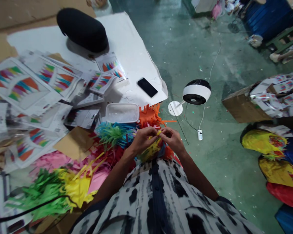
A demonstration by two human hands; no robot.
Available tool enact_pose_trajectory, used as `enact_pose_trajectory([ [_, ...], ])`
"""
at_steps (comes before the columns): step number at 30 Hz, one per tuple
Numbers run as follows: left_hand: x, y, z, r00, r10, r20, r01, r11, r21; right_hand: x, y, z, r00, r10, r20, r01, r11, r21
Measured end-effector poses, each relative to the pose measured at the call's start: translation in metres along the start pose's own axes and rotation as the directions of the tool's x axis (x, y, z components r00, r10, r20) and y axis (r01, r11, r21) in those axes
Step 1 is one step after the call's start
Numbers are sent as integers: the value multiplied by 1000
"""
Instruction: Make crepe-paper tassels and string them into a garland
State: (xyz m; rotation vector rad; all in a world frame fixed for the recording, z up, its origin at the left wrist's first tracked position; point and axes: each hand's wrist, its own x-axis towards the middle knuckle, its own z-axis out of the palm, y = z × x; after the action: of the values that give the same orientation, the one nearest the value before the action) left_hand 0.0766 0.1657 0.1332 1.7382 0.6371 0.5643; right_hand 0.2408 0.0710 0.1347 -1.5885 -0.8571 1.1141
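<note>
My left hand and my right hand meet in front of my body, fingertips close together. Both pinch a yellow paper fringe, whose lower part hangs near my lap and is partly hidden by the left hand. Just beyond the hands lies orange fringed paper. Blue and green fringed paper sits to the left of them, with red fringe below it. A shallow translucent plastic tub stands at the table edge, close to the left hand.
A white table carries a black case, a phone and packaged tassel garlands. Green and yellow paper strips lie at lower left. On the floor are a fan, its cable and a filled carton.
</note>
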Motion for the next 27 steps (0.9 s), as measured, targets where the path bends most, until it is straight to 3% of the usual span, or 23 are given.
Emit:
enact_pose_trajectory([
  [7,3,7,-5,996,44,77,-44,999,1,-8,-3,6,997,-15,-80,18,999,35],
  [16,-1,13,12,996,-33,-86,25,995,-92,-12,-1,11,976,-46,-211,55,998,35],
  [23,-1,23,14,989,-48,-140,33,994,-107,-13,0,4,993,-71,-93,78,994,76],
  [27,-3,18,18,985,-137,-107,104,959,-262,-11,2,1,993,-70,-93,77,994,74],
])
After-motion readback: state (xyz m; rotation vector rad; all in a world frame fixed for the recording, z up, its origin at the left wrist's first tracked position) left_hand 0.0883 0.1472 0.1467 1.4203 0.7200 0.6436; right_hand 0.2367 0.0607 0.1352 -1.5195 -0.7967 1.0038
